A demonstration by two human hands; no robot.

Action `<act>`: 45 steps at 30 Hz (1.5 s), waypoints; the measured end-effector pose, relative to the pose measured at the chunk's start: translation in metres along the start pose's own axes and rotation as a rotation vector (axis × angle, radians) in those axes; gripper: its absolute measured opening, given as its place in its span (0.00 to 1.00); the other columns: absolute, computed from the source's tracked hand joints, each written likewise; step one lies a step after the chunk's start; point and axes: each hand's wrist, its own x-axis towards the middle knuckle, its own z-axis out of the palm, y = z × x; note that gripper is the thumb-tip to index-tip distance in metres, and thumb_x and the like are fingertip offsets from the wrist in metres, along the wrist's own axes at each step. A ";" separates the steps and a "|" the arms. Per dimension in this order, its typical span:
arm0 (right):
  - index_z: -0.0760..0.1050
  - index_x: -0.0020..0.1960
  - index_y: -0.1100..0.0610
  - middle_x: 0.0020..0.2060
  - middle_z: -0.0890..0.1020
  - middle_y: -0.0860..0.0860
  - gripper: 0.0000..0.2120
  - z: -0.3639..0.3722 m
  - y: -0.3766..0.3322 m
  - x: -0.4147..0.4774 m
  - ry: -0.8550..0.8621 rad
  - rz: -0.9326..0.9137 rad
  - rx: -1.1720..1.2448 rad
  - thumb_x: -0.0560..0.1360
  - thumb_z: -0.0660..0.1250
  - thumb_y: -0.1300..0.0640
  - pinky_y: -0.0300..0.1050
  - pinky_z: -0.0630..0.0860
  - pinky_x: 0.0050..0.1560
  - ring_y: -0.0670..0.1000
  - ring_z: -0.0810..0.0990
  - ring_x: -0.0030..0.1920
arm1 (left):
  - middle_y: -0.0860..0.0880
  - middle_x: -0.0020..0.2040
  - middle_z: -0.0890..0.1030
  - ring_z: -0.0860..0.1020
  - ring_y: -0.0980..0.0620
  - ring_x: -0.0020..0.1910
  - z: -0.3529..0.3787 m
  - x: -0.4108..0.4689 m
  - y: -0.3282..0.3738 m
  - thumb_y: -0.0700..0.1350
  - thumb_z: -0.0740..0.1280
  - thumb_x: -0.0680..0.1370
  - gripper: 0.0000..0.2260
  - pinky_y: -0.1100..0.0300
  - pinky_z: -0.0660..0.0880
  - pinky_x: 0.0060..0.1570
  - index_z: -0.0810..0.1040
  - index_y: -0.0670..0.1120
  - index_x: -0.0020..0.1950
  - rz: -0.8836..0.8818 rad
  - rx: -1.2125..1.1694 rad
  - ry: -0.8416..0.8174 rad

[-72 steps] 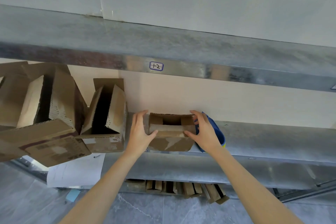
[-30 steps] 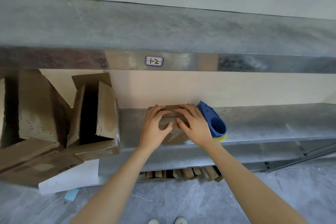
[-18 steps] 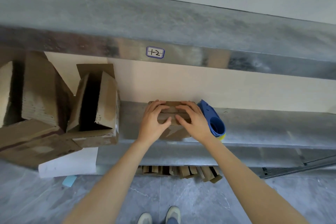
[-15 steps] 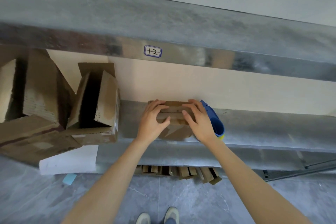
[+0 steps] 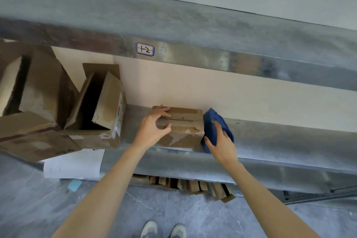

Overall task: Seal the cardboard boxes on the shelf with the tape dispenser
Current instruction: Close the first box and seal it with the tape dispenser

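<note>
The dull, mottled grey metal shelf (image 5: 280,141) runs wide across the wall. At its left end two big corrugated boxes (image 5: 100,106) (image 5: 38,91) stand with their flaps open. Mid-shelf sits one small cardboard box (image 5: 185,121), scuffed, its flaps folded flat. The left hand (image 5: 152,131) grips it, fingers on top and thumb at the front. Touching its right side is one blue plastic tape dispenser (image 5: 212,121), rounded, with the right hand (image 5: 220,143) curled round it.

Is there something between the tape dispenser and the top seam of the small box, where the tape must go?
Nothing visible. The tape dispenser, gripped by the right hand, stands right beside the small box. The left hand covers only the left end of the seam; the rest lies bare.
</note>
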 end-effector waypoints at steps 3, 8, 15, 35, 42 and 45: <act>0.48 0.79 0.46 0.44 0.81 0.54 0.35 0.001 -0.002 0.000 -0.056 0.031 -0.075 0.80 0.65 0.49 0.49 0.76 0.31 0.56 0.80 0.36 | 0.59 0.64 0.79 0.67 0.64 0.72 0.001 0.001 -0.002 0.43 0.74 0.73 0.07 0.52 0.65 0.73 0.82 0.50 0.50 -0.015 0.000 -0.005; 0.43 0.80 0.46 0.29 0.72 0.50 0.38 -0.011 -0.002 0.008 -0.170 0.066 -0.061 0.80 0.65 0.54 0.42 0.65 0.25 0.50 0.69 0.25 | 0.59 0.64 0.79 0.67 0.64 0.72 0.004 0.000 -0.004 0.42 0.74 0.73 0.07 0.54 0.65 0.73 0.81 0.50 0.49 -0.008 0.005 0.013; 0.37 0.78 0.36 0.65 0.76 0.62 0.46 -0.035 0.004 0.038 -0.344 0.056 0.119 0.78 0.67 0.58 0.55 0.79 0.49 0.65 0.81 0.53 | 0.60 0.64 0.79 0.68 0.63 0.72 0.003 0.000 -0.005 0.42 0.74 0.73 0.07 0.55 0.64 0.74 0.81 0.49 0.49 -0.014 -0.006 0.010; 0.58 0.71 0.39 0.42 0.81 0.57 0.21 -0.091 -0.041 0.014 0.100 -0.129 0.063 0.81 0.61 0.45 0.51 0.72 0.32 0.56 0.77 0.32 | 0.57 0.73 0.69 0.57 0.59 0.78 0.006 -0.012 0.003 0.42 0.75 0.73 0.13 0.63 0.56 0.71 0.79 0.52 0.56 -0.045 -0.020 0.048; 0.55 0.72 0.35 0.46 0.81 0.51 0.25 -0.087 -0.108 0.012 -0.074 -0.405 -0.050 0.81 0.62 0.45 0.49 0.77 0.39 0.55 0.78 0.36 | 0.57 0.73 0.68 0.59 0.56 0.77 0.009 -0.015 0.003 0.41 0.76 0.72 0.20 0.62 0.60 0.71 0.76 0.47 0.61 -0.048 -0.025 0.083; 0.55 0.76 0.37 0.32 0.73 0.47 0.28 -0.077 -0.119 0.013 -0.157 -0.420 -0.158 0.80 0.64 0.47 0.46 0.72 0.34 0.48 0.73 0.30 | 0.57 0.72 0.65 0.63 0.62 0.72 0.007 -0.015 0.006 0.40 0.77 0.71 0.20 0.75 0.61 0.65 0.76 0.47 0.60 -0.046 -0.025 0.114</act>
